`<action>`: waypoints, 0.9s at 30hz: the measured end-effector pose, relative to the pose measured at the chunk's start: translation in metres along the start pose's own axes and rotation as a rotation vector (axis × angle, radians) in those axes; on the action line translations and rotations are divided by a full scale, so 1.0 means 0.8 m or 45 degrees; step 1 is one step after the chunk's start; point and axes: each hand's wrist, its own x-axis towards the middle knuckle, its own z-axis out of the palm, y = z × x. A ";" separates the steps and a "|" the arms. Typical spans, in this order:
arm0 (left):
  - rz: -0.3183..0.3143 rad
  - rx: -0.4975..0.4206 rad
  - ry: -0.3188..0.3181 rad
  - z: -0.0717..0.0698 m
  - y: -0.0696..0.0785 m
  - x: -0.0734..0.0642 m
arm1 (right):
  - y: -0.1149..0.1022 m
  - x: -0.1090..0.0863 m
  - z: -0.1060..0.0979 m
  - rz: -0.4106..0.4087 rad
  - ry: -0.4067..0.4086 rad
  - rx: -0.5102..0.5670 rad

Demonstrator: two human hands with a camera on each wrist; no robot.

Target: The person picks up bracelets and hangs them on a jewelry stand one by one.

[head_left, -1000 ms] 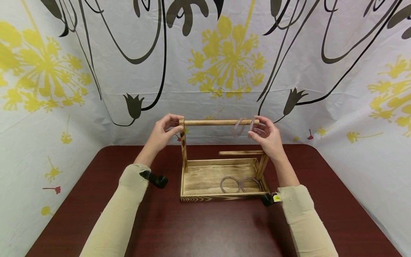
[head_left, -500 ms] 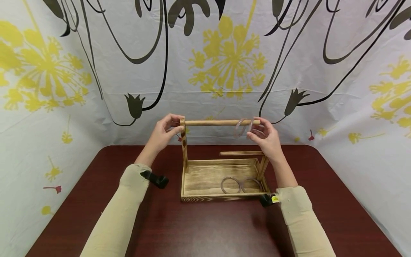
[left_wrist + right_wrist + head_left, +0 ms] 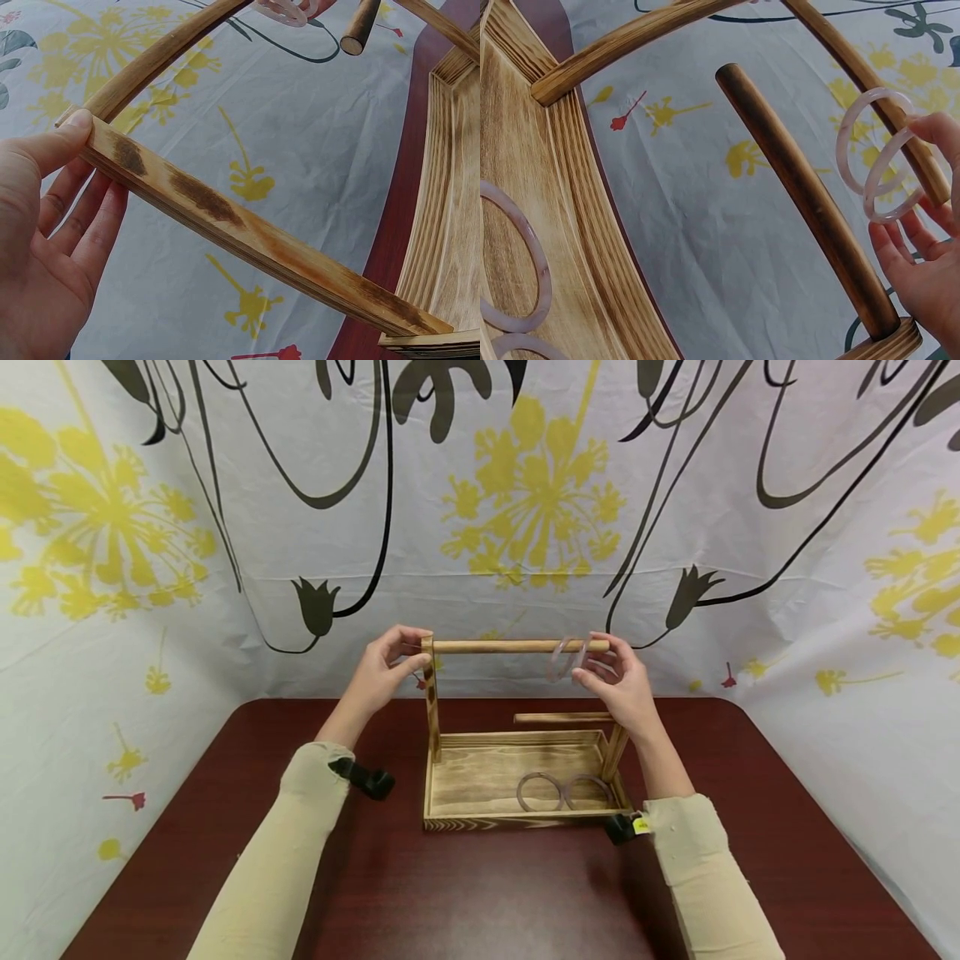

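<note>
My left hand (image 3: 386, 662) grips the top of the left post (image 3: 247, 225) of a wooden stand, where the upper rod (image 3: 495, 647) joins it. At that rod's free right end, my right hand (image 3: 624, 687) pinches a pale pinkish bangle (image 3: 871, 191) between thumb and fingers. This bangle encircles the rod. Just left of it, a second bangle (image 3: 842, 146) hangs on the same rod. Two more bangles lie in the stand's tray (image 3: 468, 781): a left bangle (image 3: 519, 793) and, beside it, a right bangle (image 3: 592, 777).
Below the upper rod, a shorter lower rod (image 3: 562, 718) reaches left from the right post (image 3: 614, 752). The stand is on a dark red table (image 3: 480, 893). Behind hangs a white patterned cloth (image 3: 360, 543).
My right hand has shifted slightly left, bringing its bangle along the upper rod closer to the hanging one. The left hand stays on the post.
</note>
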 end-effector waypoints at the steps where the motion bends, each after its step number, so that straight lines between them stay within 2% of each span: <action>1: 0.000 -0.001 -0.001 0.000 0.000 0.000 | 0.000 0.000 0.000 0.004 0.001 -0.005; 27: -0.011 -0.014 0.005 0.001 0.001 -0.001 | -0.005 -0.003 -0.003 0.037 -0.008 -0.054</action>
